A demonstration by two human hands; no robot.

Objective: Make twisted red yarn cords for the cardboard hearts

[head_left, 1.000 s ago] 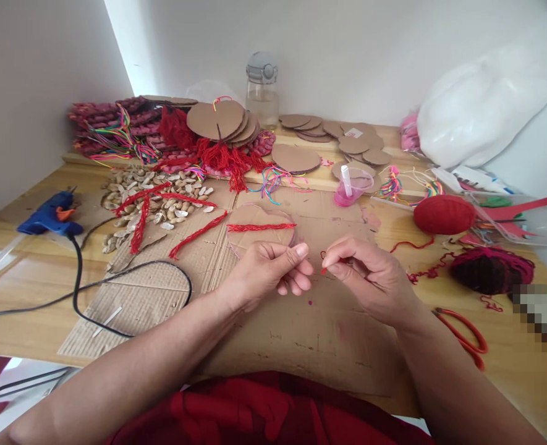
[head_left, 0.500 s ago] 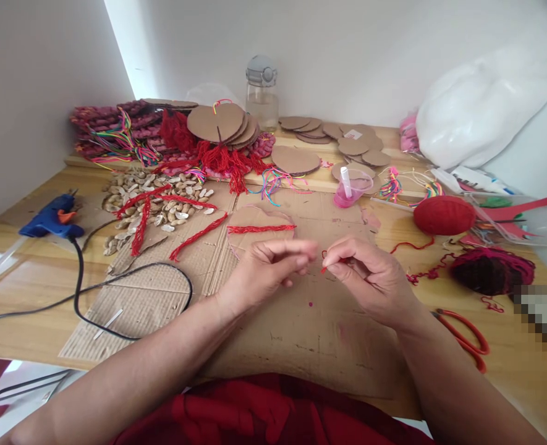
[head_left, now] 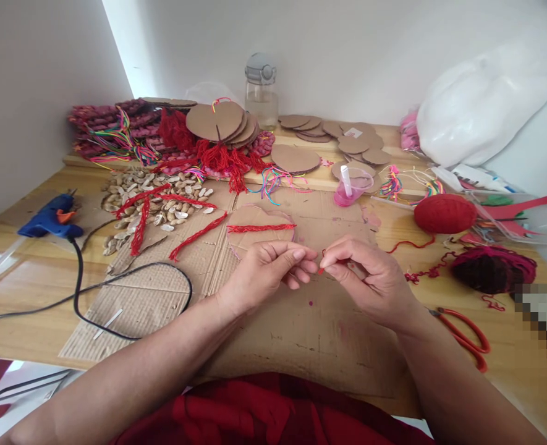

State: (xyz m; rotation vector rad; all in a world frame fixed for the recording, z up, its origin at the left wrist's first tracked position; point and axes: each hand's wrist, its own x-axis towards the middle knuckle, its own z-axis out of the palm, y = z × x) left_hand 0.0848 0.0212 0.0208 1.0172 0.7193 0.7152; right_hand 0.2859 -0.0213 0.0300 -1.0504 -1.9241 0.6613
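Note:
Over the cardboard sheet (head_left: 296, 346), my right hand (head_left: 370, 278) pinches a short piece of red yarn (head_left: 321, 270) between thumb and fingertips, with a small loop of it showing. Just left of it, my left hand (head_left: 273, 266) has its thumb pressed on the index finger; whether anything is in that pinch cannot be seen. The two hands are close but apart. Beyond my left hand lies a heart-shaped cardboard piece (head_left: 259, 217) with a red yarn braid (head_left: 261, 228) across it. Another red braid (head_left: 199, 235) rests to its left.
Peanut shells (head_left: 185, 188) and a blue glue gun (head_left: 50, 216) with a black cord lie left. To the right are a red yarn ball (head_left: 444, 214), a dark yarn ball (head_left: 493, 270), orange-handled scissors (head_left: 465, 337) and a pink cup (head_left: 347, 191). A bottle (head_left: 261, 93) stands behind.
My left hand's blurred fingers have come to rest, thumb now against the index finger. My right hand keeps its pinch on the red yarn, nearly unmoved.

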